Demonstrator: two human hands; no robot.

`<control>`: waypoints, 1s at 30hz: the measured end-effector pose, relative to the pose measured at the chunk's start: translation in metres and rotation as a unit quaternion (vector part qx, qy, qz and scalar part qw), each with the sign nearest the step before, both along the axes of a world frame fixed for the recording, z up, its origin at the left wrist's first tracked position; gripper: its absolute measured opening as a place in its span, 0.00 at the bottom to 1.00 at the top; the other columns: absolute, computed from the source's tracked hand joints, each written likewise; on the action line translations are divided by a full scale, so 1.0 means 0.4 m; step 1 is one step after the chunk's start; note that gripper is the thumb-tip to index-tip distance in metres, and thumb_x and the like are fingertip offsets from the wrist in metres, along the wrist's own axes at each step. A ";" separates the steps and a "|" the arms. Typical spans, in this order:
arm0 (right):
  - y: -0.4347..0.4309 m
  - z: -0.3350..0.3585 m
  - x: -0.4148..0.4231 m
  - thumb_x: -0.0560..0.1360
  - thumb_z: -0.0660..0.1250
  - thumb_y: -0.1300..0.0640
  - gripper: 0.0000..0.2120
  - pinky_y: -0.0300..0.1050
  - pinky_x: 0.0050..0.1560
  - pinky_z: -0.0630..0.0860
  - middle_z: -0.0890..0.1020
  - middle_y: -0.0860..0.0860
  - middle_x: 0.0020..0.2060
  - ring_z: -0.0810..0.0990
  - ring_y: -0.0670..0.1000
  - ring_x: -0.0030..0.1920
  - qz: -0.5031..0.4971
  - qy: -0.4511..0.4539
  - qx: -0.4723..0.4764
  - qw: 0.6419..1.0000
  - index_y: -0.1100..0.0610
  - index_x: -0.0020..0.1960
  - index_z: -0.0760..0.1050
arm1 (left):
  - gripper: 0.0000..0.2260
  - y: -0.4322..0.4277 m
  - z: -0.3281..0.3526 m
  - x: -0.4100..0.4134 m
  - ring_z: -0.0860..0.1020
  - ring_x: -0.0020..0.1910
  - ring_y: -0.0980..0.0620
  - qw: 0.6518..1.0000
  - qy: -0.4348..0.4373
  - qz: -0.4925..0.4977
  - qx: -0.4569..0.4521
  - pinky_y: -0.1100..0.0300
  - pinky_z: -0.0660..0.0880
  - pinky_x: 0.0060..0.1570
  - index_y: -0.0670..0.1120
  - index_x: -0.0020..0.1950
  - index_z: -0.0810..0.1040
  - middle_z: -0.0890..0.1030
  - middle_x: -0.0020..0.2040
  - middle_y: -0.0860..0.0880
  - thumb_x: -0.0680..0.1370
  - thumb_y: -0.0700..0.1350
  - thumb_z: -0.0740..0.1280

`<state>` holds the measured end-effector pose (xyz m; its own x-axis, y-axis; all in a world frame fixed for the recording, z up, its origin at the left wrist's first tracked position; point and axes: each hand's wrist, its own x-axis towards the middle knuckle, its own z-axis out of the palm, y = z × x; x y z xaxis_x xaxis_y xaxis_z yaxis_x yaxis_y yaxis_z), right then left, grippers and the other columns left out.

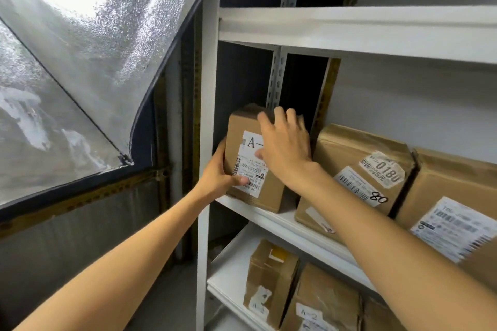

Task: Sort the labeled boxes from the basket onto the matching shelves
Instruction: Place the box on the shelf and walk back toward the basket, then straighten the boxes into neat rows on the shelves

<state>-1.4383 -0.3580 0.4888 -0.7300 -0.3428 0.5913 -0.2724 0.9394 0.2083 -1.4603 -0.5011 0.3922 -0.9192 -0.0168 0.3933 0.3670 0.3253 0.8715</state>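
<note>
- Step in hand: seating the A-labelled box on the shelf board, just right of the white upright. Its base appears to be down.
- Left hand: wraps the lower corner nearest the upright, thumb on the label.
- Right hand: fingers curled over the top edge away from the upright.
- Next, probably: push the box back, then release both hands.

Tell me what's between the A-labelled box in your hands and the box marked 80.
Nothing stands there. Head view shows a narrow gap over bare shelf between the A-labelled box and the box marked 80; only the right hand crosses it.
</note>
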 end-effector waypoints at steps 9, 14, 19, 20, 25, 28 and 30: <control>-0.006 -0.013 -0.003 0.76 0.69 0.49 0.34 0.52 0.67 0.63 0.65 0.59 0.70 0.63 0.60 0.69 -0.012 0.017 0.014 1.000 0.57 0.75 0.57 | 0.38 0.042 -0.029 0.052 0.72 0.65 0.52 0.989 0.052 0.139 -0.010 0.53 0.70 0.64 0.44 0.73 0.61 0.73 0.66 0.48 0.68 0.43 0.77; 0.005 -0.023 0.022 0.74 0.70 0.54 0.38 0.52 0.68 0.63 0.65 0.61 0.70 0.63 0.60 0.69 0.006 0.005 0.023 1.000 0.61 0.76 0.52 | 0.31 0.025 0.011 0.130 0.71 0.61 0.58 0.975 0.090 0.183 -0.086 0.62 0.70 0.59 0.47 0.71 0.65 0.73 0.65 0.50 0.71 0.44 0.75; 0.058 -0.064 0.112 0.72 0.71 0.59 0.38 0.54 0.66 0.69 0.61 0.64 0.72 0.59 0.63 0.72 0.109 -0.012 0.005 0.994 0.62 0.75 0.56 | 0.21 0.028 0.090 0.242 0.79 0.52 0.55 0.964 0.074 0.157 -0.202 0.68 0.75 0.47 0.46 0.64 0.72 0.77 0.55 0.52 0.74 0.41 0.72; 0.073 -0.075 0.132 0.72 0.72 0.60 0.36 0.52 0.64 0.72 0.64 0.63 0.70 0.63 0.61 0.70 0.138 -0.017 -0.001 0.990 0.62 0.74 0.58 | 0.21 0.035 0.100 0.262 0.80 0.50 0.54 0.961 0.063 0.152 -0.220 0.66 0.76 0.46 0.46 0.64 0.72 0.78 0.55 0.50 0.74 0.40 0.72; 0.204 -0.106 0.226 0.74 0.70 0.57 0.25 0.46 0.51 0.72 0.71 0.55 0.61 0.72 0.55 0.61 0.187 -0.142 -0.019 0.972 0.57 0.67 0.65 | 0.24 0.133 0.136 0.371 0.79 0.48 0.53 0.938 0.026 0.141 -0.315 0.59 0.79 0.47 0.47 0.66 0.70 0.79 0.55 0.48 0.72 0.38 0.73; 0.296 -0.123 0.279 0.71 0.73 0.53 0.25 0.47 0.50 0.71 0.73 0.54 0.58 0.73 0.56 0.59 0.177 -0.184 -0.009 0.967 0.56 0.64 0.67 | 0.24 0.219 0.134 0.438 0.78 0.51 0.51 0.909 0.004 0.141 -0.392 0.55 0.79 0.52 0.48 0.66 0.70 0.78 0.57 0.48 0.72 0.39 0.73; 0.349 -0.136 0.318 0.70 0.74 0.52 0.27 0.49 0.50 0.72 0.73 0.54 0.59 0.73 0.56 0.59 0.175 -0.212 -0.001 0.962 0.56 0.63 0.68 | 0.23 0.277 0.123 0.479 0.78 0.53 0.51 0.894 -0.007 0.142 -0.425 0.55 0.79 0.52 0.49 0.65 0.71 0.78 0.57 0.48 0.72 0.40 0.73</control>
